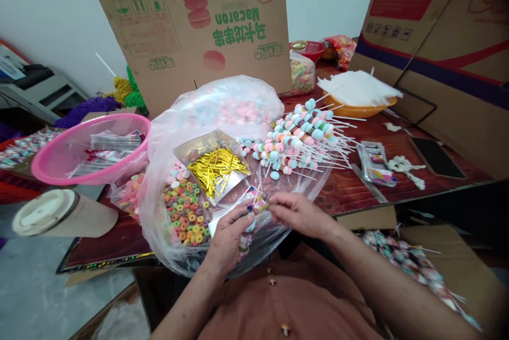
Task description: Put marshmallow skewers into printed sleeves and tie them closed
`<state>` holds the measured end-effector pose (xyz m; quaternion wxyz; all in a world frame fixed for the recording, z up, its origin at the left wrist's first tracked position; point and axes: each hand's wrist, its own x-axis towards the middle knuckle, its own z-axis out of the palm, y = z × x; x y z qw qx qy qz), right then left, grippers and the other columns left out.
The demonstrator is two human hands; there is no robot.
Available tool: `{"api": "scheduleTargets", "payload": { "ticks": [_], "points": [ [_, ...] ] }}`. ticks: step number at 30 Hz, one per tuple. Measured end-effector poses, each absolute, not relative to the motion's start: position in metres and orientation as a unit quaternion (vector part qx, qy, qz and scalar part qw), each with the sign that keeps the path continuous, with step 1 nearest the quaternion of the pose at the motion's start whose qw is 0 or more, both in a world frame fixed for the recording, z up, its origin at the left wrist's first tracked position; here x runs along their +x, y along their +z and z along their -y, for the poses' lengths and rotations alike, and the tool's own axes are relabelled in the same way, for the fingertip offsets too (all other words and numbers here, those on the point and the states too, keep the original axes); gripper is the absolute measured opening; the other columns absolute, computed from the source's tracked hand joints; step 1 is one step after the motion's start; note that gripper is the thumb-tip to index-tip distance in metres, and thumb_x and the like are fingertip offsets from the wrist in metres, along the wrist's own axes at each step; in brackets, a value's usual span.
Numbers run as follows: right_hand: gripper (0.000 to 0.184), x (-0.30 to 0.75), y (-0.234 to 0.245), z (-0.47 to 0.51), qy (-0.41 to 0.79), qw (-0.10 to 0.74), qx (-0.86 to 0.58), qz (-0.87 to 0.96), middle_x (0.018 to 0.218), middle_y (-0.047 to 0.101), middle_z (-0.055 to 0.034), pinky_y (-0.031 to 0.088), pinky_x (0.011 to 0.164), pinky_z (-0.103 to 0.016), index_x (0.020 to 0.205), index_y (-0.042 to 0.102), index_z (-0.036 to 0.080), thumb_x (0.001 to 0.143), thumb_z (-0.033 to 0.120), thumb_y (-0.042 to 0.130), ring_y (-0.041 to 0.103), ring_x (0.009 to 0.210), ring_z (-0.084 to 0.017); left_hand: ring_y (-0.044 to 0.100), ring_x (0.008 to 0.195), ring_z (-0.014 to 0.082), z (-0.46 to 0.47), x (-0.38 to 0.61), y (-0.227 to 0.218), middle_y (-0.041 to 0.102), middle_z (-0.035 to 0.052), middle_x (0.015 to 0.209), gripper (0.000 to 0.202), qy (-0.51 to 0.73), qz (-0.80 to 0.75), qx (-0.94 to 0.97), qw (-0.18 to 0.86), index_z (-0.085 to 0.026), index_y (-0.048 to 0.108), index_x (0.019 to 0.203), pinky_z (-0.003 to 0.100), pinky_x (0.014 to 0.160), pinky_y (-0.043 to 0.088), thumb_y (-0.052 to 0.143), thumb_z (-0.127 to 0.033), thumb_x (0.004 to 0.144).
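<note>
My left hand (234, 227) is closed around a candy skewer in a clear printed bag (257, 201), close to my body. Pastel pieces show below its fingers. The fingertips of my right hand (296, 212) are pinched together at the end of this bag; what lies between them is too small to make out. Just beyond the hands, a small tray (237, 182) holds gold twist ties (214, 167). Left of it lie fruit-coloured cereal rings (189, 212) on a large clear plastic bag (153, 223). A pile of pastel candy skewers (294, 138) rests behind my right hand.
A pink basket (42, 162) of flat wrappers and a lidded cup (85, 216) stand left. Cardboard boxes (155, 83) rise behind. At right are an orange basket (358, 111) with white sticks, a packet stack (376, 162) and a dark phone (437, 157).
</note>
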<state>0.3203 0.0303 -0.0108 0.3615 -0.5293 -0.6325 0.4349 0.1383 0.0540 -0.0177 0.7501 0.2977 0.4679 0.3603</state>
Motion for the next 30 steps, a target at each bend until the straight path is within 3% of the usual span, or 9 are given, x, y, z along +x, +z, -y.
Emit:
{"api": "scheduleTargets", "payload": {
  "ticks": [4, 7, 10, 13, 17, 20, 25, 30],
  "points": [
    [0.026, 0.284, -0.015, -0.027, 0.546, 0.36, -0.551, 0.519, 0.052, 0.05, 0.0039, 0.029, 0.04, -0.018, 0.063, 0.054, 0.016, 0.079, 0.036, 0.052, 0.038, 0.041, -0.006, 0.056, 0.05, 0.0083, -0.055, 0.139, -0.015, 0.063, -0.0005, 0.06, 0.026, 0.391, -0.437, 0.274, 0.762, -0.013, 0.066, 0.07, 0.019, 0.051, 0.046, 0.079, -0.023, 0.05],
    [0.027, 0.287, -0.014, -0.024, 0.577, 0.397, -0.539, 0.468, 0.053, 0.051, 0.0033, 0.033, 0.04, -0.019, 0.069, 0.056, 0.016, 0.079, 0.041, 0.052, 0.042, 0.041, -0.008, 0.054, 0.046, 0.008, -0.058, 0.131, -0.017, 0.066, 0.002, 0.07, 0.027, 0.408, -0.456, 0.264, 0.746, -0.012, 0.065, 0.07, 0.02, 0.045, 0.043, 0.079, -0.025, 0.051],
    [0.026, 0.29, -0.01, -0.018, 0.524, 0.442, -0.51, 0.52, 0.062, 0.054, 0.0016, 0.037, 0.046, -0.02, 0.084, 0.061, 0.017, 0.084, 0.038, 0.047, 0.045, 0.047, -0.008, 0.054, 0.045, 0.0085, -0.059, 0.127, -0.021, 0.066, 0.002, 0.076, 0.026, 0.386, -0.465, 0.272, 0.749, -0.014, 0.064, 0.074, 0.021, 0.043, 0.041, 0.076, -0.028, 0.055],
    [0.028, 0.28, -0.01, -0.017, 0.454, 0.431, -0.49, 0.607, 0.065, 0.051, 0.0015, 0.037, 0.049, -0.02, 0.102, 0.062, 0.018, 0.087, 0.028, 0.041, 0.043, 0.05, -0.008, 0.054, 0.049, 0.009, -0.057, 0.131, -0.023, 0.062, -0.0007, 0.065, 0.018, 0.375, -0.447, 0.299, 0.755, -0.015, 0.064, 0.071, 0.021, 0.049, 0.044, 0.072, -0.027, 0.06],
    [0.044, 0.264, -0.015, -0.025, 0.407, 0.373, -0.501, 0.667, 0.06, 0.047, 0.0027, 0.037, 0.054, -0.021, 0.131, 0.044, 0.017, 0.088, 0.019, 0.036, 0.043, 0.054, -0.01, 0.054, 0.059, 0.0103, -0.054, 0.132, -0.022, 0.058, -0.001, 0.057, 0.011, 0.365, -0.42, 0.387, 0.735, -0.016, 0.063, 0.061, 0.021, 0.064, 0.046, 0.063, -0.025, 0.067],
    [0.055, 0.263, -0.017, -0.031, 0.415, 0.329, -0.512, 0.676, 0.056, 0.042, 0.0048, 0.033, 0.049, -0.02, 0.141, 0.027, 0.016, 0.087, 0.017, 0.037, 0.038, 0.05, -0.01, 0.056, 0.067, 0.0125, -0.052, 0.125, -0.025, 0.059, -0.0002, 0.06, 0.009, 0.354, -0.415, 0.433, 0.718, -0.017, 0.065, 0.066, 0.023, 0.07, 0.046, 0.06, -0.024, 0.069],
    [0.061, 0.256, -0.021, -0.031, 0.363, 0.316, -0.555, 0.679, 0.052, 0.042, 0.006, 0.032, 0.048, -0.02, 0.142, 0.023, 0.016, 0.082, 0.013, 0.039, 0.037, 0.047, -0.011, 0.052, 0.054, 0.0118, -0.048, 0.119, -0.037, 0.052, -0.0019, 0.052, 0.025, 0.341, -0.444, 0.44, 0.702, -0.016, 0.064, 0.074, 0.021, 0.052, 0.043, 0.063, -0.04, 0.072],
    [0.057, 0.245, -0.035, -0.019, 0.271, 0.449, -0.603, 0.601, 0.06, 0.053, 0.002, 0.04, 0.054, -0.022, 0.139, 0.026, 0.012, 0.085, 0.022, 0.041, 0.047, 0.054, -0.013, 0.045, 0.044, 0.0057, -0.053, 0.117, -0.032, 0.055, -0.0023, 0.054, 0.032, 0.362, -0.428, 0.371, 0.74, -0.013, 0.066, 0.079, 0.015, 0.042, 0.034, 0.07, -0.042, 0.066]
  ]
}}
